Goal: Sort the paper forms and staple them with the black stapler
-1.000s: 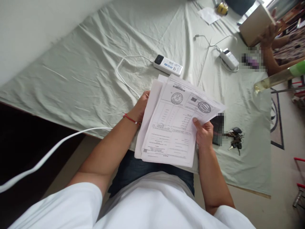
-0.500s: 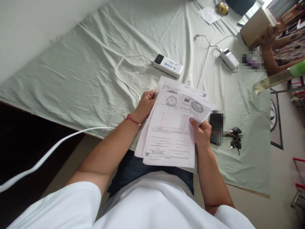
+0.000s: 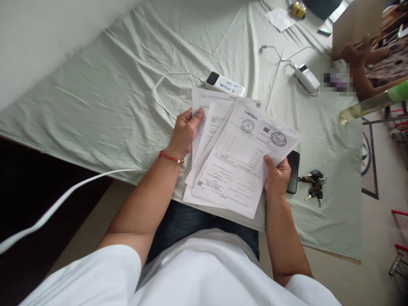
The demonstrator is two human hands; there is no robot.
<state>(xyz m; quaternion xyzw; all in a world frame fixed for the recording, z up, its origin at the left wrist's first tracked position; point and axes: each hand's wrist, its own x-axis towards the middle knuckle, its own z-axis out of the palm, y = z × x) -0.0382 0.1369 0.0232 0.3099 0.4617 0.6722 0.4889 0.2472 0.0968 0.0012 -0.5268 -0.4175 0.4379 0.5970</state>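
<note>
Several printed sheets of paper (image 3: 234, 170) are fanned out between my hands, over the front edge of the table. My left hand (image 3: 185, 132) pinches the left-hand sheets, its thumb on top and its fingers underneath. My right hand (image 3: 278, 175) grips the right edge of the stack, thumb on the top sheet, which bears two round stamps. A white power bank (image 3: 227, 85) with a black end lies just beyond the papers, partly covered by them. Close to my right hand lie a dark phone (image 3: 293, 172) and a bunch of keys (image 3: 314, 182).
A pale green cloth (image 3: 127, 106) covers the table. At the right, another person's hand (image 3: 358, 55) holds a cardboard box (image 3: 357, 25). A second white device (image 3: 306, 78) with a cable, a bottle (image 3: 366, 104) and a yellow tape measure (image 3: 298, 10) are nearby.
My hands have moved apart, spreading the sheets; more of the left-hand sheets shows. The stamped sheet has shifted right. The other person's box has turned and moved right.
</note>
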